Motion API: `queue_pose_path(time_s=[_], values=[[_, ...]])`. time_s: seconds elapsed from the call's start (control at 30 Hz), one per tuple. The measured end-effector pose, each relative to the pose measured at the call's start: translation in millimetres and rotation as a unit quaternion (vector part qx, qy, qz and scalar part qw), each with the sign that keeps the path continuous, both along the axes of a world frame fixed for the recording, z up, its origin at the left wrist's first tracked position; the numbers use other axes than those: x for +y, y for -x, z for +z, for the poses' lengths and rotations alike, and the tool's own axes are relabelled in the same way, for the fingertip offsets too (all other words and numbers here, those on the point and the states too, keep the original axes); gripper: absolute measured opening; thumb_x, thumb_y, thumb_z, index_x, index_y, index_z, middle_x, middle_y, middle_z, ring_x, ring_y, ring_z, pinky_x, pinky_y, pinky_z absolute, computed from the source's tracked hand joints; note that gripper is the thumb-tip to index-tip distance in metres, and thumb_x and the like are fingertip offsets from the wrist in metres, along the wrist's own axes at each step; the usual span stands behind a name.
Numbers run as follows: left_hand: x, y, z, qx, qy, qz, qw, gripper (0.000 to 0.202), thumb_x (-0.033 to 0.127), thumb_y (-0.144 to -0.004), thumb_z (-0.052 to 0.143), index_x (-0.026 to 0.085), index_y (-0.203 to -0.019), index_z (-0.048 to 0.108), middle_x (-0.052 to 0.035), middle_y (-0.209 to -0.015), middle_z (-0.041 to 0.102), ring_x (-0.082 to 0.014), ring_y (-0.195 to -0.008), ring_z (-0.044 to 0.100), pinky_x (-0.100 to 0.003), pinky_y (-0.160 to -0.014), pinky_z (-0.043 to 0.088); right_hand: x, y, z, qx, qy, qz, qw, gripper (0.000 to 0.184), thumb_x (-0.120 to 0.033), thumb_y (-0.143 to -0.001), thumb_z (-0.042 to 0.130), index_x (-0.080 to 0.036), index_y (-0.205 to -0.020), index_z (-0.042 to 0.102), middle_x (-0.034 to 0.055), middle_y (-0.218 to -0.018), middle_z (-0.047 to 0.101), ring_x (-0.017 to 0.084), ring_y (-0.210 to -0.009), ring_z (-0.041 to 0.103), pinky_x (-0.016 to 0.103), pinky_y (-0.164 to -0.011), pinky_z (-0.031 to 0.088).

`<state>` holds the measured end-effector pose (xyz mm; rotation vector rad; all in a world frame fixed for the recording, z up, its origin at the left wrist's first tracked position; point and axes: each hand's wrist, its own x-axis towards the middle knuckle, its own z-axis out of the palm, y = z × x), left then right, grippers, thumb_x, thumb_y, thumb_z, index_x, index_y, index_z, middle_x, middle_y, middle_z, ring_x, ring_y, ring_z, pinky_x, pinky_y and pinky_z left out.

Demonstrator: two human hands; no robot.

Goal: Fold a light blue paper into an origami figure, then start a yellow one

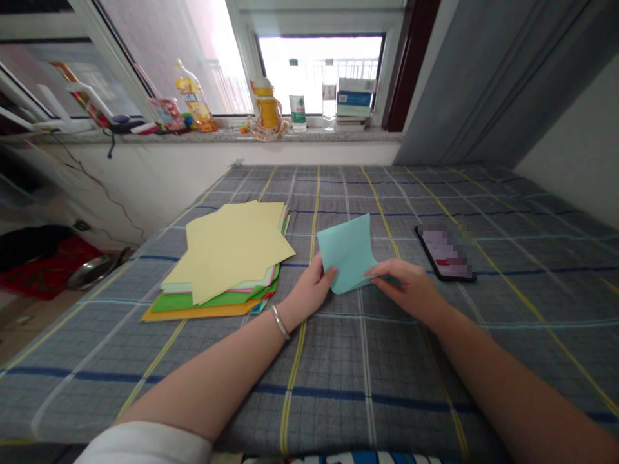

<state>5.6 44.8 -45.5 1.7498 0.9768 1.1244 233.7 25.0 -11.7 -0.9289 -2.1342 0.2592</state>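
Note:
A folded sheet of teal paper point(345, 251) stands curved up off the checked bedspread point(367, 380), held between my two hands. My left hand point(313, 288), with a silver bangle point(280, 322) on its wrist, grips the sheet's left side. My right hand point(409, 288) pinches its lower right corner. To the left of my left hand lies a loose stack of coloured paper point(227, 251), pale yellow on top, with green and orange sheets showing below. My left hand is close to the stack but apart from it.
A smartphone point(445, 252) with a blurred screen lies on the bedspread right of my right hand. Bottles, a box and small items stand on the window sill point(309, 135) beyond the bed. The bed's left edge drops to a floor with a red cloth.

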Motion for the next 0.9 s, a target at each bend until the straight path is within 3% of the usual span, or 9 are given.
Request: queue_pose_path(time_s=[0.1, 0.2, 0.33, 0.43, 0.7, 0.9], values=[[-4.6, 1.5, 4.6, 0.086, -0.04, -0.033, 0.995, 0.039, 0.031, -0.094, 0.043, 0.015, -0.129, 0.046, -0.0096, -0.125, 0.058, -0.0214, -0.111, 0.054, -0.034, -0.099, 0.041, -3.6, 5.0, 4.1, 0.007, -0.091, -0.037, 0.995, 0.004, -0.023, -0.084, 0.062, -0.023, -0.084, 0.065, 0.0069, -0.114, 0.067, 0.022, -0.106, 0.061, 0.043, -0.094, 0.047], [-10.6, 1.9, 10.9, 0.139, -0.045, -0.063, 0.987, 0.036, 0.033, -0.096, 0.038, 0.016, -0.125, 0.05, -0.0069, -0.111, 0.064, -0.0185, -0.093, 0.06, -0.029, -0.084, 0.047, -8.9, 10.3, 8.3, 0.015, -0.151, -0.107, 0.983, 0.002, -0.024, -0.082, 0.064, -0.023, -0.082, 0.064, 0.0088, -0.125, 0.06, 0.027, -0.119, 0.052, 0.051, -0.101, 0.04], [-14.9, 0.2, 17.5, 0.187, -0.061, -0.094, 0.976, 0.034, 0.034, -0.098, 0.031, 0.015, -0.106, 0.058, -0.0047, -0.094, 0.067, -0.0166, -0.081, 0.061, -0.026, -0.074, 0.047, -10.6, 12.7, 7.3, 0.022, -0.166, -0.146, 0.975, 0.003, -0.025, -0.082, 0.064, -0.023, -0.082, 0.063, 0.0089, -0.132, 0.055, 0.03, -0.129, 0.043, 0.055, -0.103, 0.037], [-14.7, -1.6, 19.6, 0.225, -0.073, -0.086, 0.968, 0.034, 0.033, -0.097, 0.032, 0.015, -0.092, 0.061, -0.0052, -0.087, 0.067, -0.0177, -0.08, 0.061, -0.027, -0.074, 0.047, -7.2, 11.8, 3.3, 0.012, -0.138, -0.132, 0.982, 0.002, -0.025, -0.084, 0.062, -0.023, -0.083, 0.061, 0.0076, -0.123, 0.063, 0.028, -0.124, 0.049, 0.055, -0.103, 0.038], [-13.6, -3.3, 19.7, 0.205, -0.075, -0.088, 0.972, 0.037, 0.028, -0.097, 0.033, 0.018, -0.127, 0.053, -0.0065, -0.121, 0.063, -0.0195, -0.105, 0.061, -0.031, -0.093, 0.046, -6.2, 11.0, 6.2, -0.003, -0.154, -0.126, 0.98, 0.004, -0.024, -0.084, 0.062, -0.024, -0.088, 0.06, 0.0028, -0.103, 0.07, 0.022, -0.105, 0.061, 0.048, -0.1, 0.041], [-13.4, -4.1, 17.3, 0.207, -0.081, -0.107, 0.969, 0.041, 0.029, -0.097, 0.032, 0.019, -0.135, 0.045, -0.008, -0.134, 0.055, -0.0214, -0.121, 0.053, -0.034, -0.099, 0.044, -7.4, 13.1, 8.9, -0.04, -0.169, -0.119, 0.978, 0.006, -0.025, -0.085, 0.062, -0.025, -0.09, 0.061, 0.0026, -0.113, 0.068, 0.022, -0.11, 0.059, 0.048, -0.103, 0.039]])
